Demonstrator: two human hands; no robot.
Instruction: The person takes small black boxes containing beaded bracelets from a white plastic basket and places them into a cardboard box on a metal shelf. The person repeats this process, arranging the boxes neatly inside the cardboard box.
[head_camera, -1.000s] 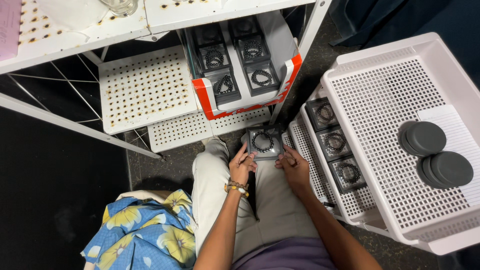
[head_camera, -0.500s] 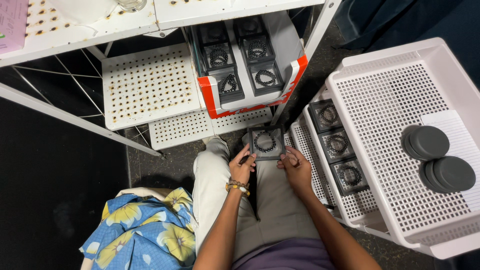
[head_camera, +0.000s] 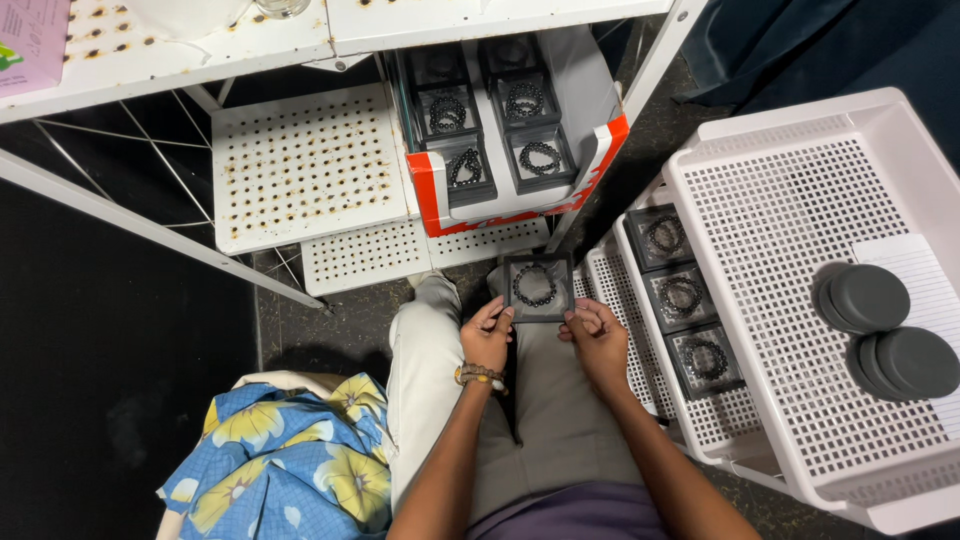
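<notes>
Left hand (head_camera: 486, 336) and right hand (head_camera: 594, 334) are each gripping a near corner of the dark bracelet box (head_camera: 538, 286), holding it above the lap.

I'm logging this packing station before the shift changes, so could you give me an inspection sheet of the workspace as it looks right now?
Surface: dark floor; the person's lap serves as the work spot.
Job's things: a small square black bracelet box with a dark bead bracelet inside, held over the knees.
Clutter: a red-and-white carton of similar boxes on the rusty perforated white shelf; three more boxes in the lower white tray; grey round discs in the upper white basket; blue flowered cloth.
Grippers: left hand and right hand each grip a lower corner of the box with their fingers.
Cables: nothing seen.
Surroundings: dark fabric at upper right.
</notes>
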